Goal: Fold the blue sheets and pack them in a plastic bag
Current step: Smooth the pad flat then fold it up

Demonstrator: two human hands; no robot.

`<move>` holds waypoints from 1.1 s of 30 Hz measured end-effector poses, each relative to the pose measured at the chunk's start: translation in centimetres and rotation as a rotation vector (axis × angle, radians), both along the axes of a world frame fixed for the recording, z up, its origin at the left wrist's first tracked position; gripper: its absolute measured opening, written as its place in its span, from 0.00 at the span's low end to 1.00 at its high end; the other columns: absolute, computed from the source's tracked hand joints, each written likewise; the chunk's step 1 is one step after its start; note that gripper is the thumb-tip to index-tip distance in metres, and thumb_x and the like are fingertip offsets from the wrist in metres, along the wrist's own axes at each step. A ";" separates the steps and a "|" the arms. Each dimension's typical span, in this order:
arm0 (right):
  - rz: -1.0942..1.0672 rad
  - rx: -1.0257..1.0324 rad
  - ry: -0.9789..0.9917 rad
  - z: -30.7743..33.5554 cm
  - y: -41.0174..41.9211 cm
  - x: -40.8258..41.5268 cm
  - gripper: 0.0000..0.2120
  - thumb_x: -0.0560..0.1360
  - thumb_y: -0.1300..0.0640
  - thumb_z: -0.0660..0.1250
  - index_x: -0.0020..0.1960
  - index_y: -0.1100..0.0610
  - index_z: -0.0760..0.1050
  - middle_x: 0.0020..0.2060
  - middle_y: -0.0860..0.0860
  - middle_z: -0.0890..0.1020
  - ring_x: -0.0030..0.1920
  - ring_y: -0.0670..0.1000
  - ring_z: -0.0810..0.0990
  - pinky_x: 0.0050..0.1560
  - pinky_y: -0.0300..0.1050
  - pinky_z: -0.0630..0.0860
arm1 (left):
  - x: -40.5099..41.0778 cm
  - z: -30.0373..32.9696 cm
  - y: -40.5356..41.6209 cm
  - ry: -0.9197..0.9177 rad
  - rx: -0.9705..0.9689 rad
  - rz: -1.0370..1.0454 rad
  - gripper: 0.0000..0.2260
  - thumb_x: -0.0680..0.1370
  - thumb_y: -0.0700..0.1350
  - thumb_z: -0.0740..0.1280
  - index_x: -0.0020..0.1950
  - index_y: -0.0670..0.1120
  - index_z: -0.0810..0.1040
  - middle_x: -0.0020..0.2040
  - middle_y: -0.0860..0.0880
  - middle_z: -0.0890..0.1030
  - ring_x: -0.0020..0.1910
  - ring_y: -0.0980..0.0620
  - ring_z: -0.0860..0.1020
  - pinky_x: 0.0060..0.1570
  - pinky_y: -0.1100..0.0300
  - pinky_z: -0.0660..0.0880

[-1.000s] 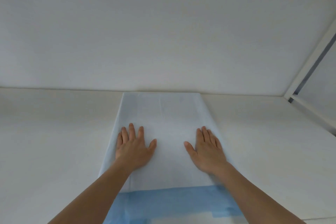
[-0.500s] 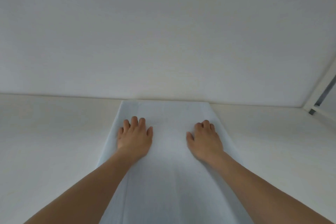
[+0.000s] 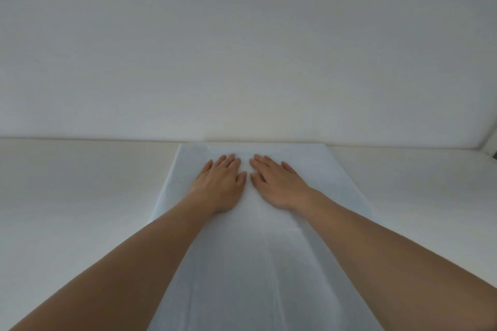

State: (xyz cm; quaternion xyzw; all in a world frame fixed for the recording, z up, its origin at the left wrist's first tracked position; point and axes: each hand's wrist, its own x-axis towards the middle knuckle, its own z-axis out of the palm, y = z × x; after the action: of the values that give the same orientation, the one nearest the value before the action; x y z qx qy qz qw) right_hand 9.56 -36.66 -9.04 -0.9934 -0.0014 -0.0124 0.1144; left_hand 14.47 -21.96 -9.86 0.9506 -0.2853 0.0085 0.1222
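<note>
Head view: pale blue sheet (image 3: pixel 255 263) spread flat as a long strip down the middle of the white tabletop (image 3: pixel 80 196), far edge just in front of the white back panel (image 3: pixel 242 62), near end running out of the picture at the bottom. Seems already folded lengthwise, judging from the straight side edges and the faint long creases; cannot tell how many layers.

Looks thin, light and soft, probably with no stiffness of its own. Likely follows every push, wrinkles easily and slides a little on the smooth tabletop. Not fragile, but probably quick to lose a neat edge if pulled from one side only. Best taken at the two far corners or along the far edge, with both sides together, and then brought toward the body for the next fold.

Left grip (image 3: pixel 219 183) and right grip (image 3: pixel 279 183) both wide and flat, fingers straight, palms down. Holding nothing, only pressing on the sheet. Placed side by side near the far edge, thumbs almost touching at the middle line. Under both palms lies the sheet, reaching well out to each side and back below the forearms. Far corners free, apart from the fingers.

No plastic bag in view.
</note>
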 end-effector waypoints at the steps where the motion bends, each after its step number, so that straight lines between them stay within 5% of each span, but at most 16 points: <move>1: -0.007 -0.011 0.011 -0.3 -0.1 -0.1 0.25 0.82 0.46 0.46 0.78 0.49 0.51 0.78 0.44 0.50 0.77 0.44 0.46 0.76 0.49 0.43 | 0.2 0.0 0.1 0.025 0.050 0.007 0.25 0.82 0.56 0.46 0.79 0.50 0.49 0.79 0.52 0.47 0.78 0.53 0.45 0.76 0.53 0.42; 7: -0.103 -0.059 0.059 -0.1 -2.6 -0.1 0.28 0.81 0.39 0.44 0.78 0.46 0.48 0.78 0.41 0.47 0.77 0.44 0.45 0.76 0.50 0.42 | 1.0 0.7 1.4 0.078 0.165 0.070 0.29 0.77 0.69 0.44 0.76 0.64 0.46 0.79 0.54 0.42 0.77 0.46 0.41 0.75 0.47 0.39; 19: -0.438 -0.086 0.077 -0.6 -5.5 -1.1 0.35 0.80 0.38 0.42 0.78 0.59 0.44 0.78 0.53 0.45 0.78 0.50 0.44 0.76 0.46 0.42 | 0.8 0.3 1.7 0.101 0.142 0.188 0.35 0.72 0.74 0.44 0.77 0.62 0.45 0.79 0.50 0.41 0.77 0.42 0.40 0.75 0.48 0.38; 29: -0.324 -0.078 0.126 -0.3 -4.0 -7.2 0.35 0.80 0.38 0.42 0.78 0.59 0.42 0.78 0.54 0.42 0.78 0.51 0.42 0.76 0.47 0.41 | 0.2 0.9 1.8 0.115 0.122 0.218 0.37 0.70 0.76 0.44 0.77 0.62 0.46 0.79 0.44 0.42 0.77 0.43 0.42 0.75 0.49 0.40; 33: -0.272 -0.064 0.153 -0.1 -2.4 -13.8 0.36 0.78 0.36 0.40 0.78 0.57 0.39 0.77 0.53 0.39 0.77 0.50 0.39 0.76 0.46 0.39 | -0.2 0.6 1.7 0.059 0.113 0.249 0.36 0.72 0.74 0.44 0.77 0.61 0.52 0.78 0.43 0.51 0.77 0.41 0.49 0.75 0.48 0.44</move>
State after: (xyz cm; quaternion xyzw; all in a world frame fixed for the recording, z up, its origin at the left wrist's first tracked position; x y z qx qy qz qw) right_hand -4.22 -39.08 -9.12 -0.9856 0.1416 0.0480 0.0796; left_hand 14.23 -20.27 -9.25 0.9838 -0.1614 -0.0204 0.0750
